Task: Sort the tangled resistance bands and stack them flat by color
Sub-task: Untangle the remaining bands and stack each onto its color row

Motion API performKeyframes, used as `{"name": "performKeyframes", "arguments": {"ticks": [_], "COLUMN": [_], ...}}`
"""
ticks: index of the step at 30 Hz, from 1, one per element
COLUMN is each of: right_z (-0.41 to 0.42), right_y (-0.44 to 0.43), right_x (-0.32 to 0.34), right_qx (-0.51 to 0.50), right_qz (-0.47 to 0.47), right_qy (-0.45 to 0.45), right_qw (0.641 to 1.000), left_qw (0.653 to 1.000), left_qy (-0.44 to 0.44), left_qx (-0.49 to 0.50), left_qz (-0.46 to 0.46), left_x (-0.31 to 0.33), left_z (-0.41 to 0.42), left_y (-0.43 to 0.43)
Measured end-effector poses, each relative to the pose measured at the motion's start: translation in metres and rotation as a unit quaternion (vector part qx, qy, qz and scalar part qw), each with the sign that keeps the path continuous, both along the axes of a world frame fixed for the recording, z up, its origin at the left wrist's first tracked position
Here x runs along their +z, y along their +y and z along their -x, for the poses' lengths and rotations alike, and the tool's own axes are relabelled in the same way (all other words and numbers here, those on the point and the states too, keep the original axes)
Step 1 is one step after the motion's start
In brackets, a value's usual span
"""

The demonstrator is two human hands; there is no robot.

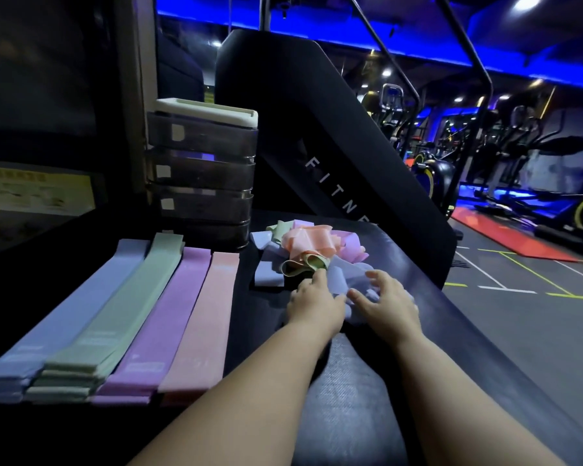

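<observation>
- Gym floor, dim with blue strip lighting; exercise machines in the background right, work surface is a black padded bench.
- Four flat stacks sit left of the hands, side by side, long axes running away from the camera: blue stack outermost, then green stack, purple stack, pink stack nearest the hands.
- Smoky drawer unit stands at the far end of the stacks.
- Tangled pile lies just ahead of both hands: peach, green, purple and blue bands knotted together.
- Left hand: fingers together, reaching forward, tips at the green loop. Can't tell if it's pinching anything.
- Right hand: fingers spread and bent, resting on a crumpled blue band at the pile's near edge.
- Judgement: blue band is next out. Its stack is the farthest one, well left across all three others, and the left hand is nearer to it.
</observation>
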State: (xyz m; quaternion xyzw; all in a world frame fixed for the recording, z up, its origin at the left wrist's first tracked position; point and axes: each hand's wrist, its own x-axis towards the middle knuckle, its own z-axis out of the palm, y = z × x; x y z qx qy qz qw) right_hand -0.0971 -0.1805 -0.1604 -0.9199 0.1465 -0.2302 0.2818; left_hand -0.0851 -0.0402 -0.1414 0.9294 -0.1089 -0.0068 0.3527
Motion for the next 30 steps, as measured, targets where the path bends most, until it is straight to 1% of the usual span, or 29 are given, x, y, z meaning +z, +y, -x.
{"name": "performKeyframes", "arguments": {"ticks": [2,3,5,9,11,13,14,16,17,18,20,25,27,30], "right_z": [-0.002,-0.003,-0.004,-0.004,-0.002,0.002,0.004,0.008,0.010,0.012,0.013,0.016,0.017,0.017], "right_y": [-0.003,-0.004,-0.006,-0.006,-0.007,-0.008,-0.009,-0.011,-0.012,-0.013,-0.016,-0.022,-0.023,-0.023], "right_x": [-0.001,0.000,0.001,0.004,0.005,0.007,0.008,0.009,0.010,0.011,0.013,0.015,0.016,0.018], "right_qx": [0.031,0.047,0.077,0.106,0.106,0.100,0.096,0.093,0.095,0.097,0.097,0.086,0.080,0.073], "right_qz": [-0.057,-0.085,-0.107,-0.107,-0.121,-0.133,-0.138,-0.148,-0.152,-0.161,-0.198,-0.295,-0.330,-0.360], "right_qy": [-0.014,-0.013,-0.005,-0.017,-0.045,-0.075,-0.086,-0.102,-0.109,-0.117,-0.139,-0.202,-0.212,-0.210], "right_qw": [0.998,0.995,0.991,0.988,0.986,0.983,0.982,0.979,0.978,0.975,0.965,0.930,0.916,0.906], "left_qw": [1.000,1.000,0.999,0.991,0.977,0.948,0.925,0.866,0.837,0.820,0.809,0.804,0.809,0.828], "left_qy": [-0.002,0.001,-0.004,-0.036,-0.038,0.017,0.063,0.157,0.189,0.206,0.217,0.216,0.209,0.188], "left_qx": [-0.001,0.005,0.022,0.033,0.037,0.041,0.038,0.015,0.003,-0.001,0.009,0.002,-0.025,-0.060], "left_qz": [-0.011,0.000,0.047,0.123,0.209,0.316,0.373,0.475,0.513,0.534,0.546,0.554,0.549,0.524], "left_x": [-0.006,-0.008,-0.013,-0.014,-0.010,-0.007,-0.006,-0.005,-0.004,-0.004,-0.002,-0.001,-0.001,-0.001], "left_z": [-0.007,-0.010,-0.017,-0.020,-0.019,-0.017,-0.017,-0.015,-0.014,-0.013,-0.011,-0.005,-0.002,0.003], "left_y": [-0.001,-0.001,0.001,0.005,0.008,0.011,0.013,0.016,0.017,0.017,0.018,0.022,0.023,0.019]}}
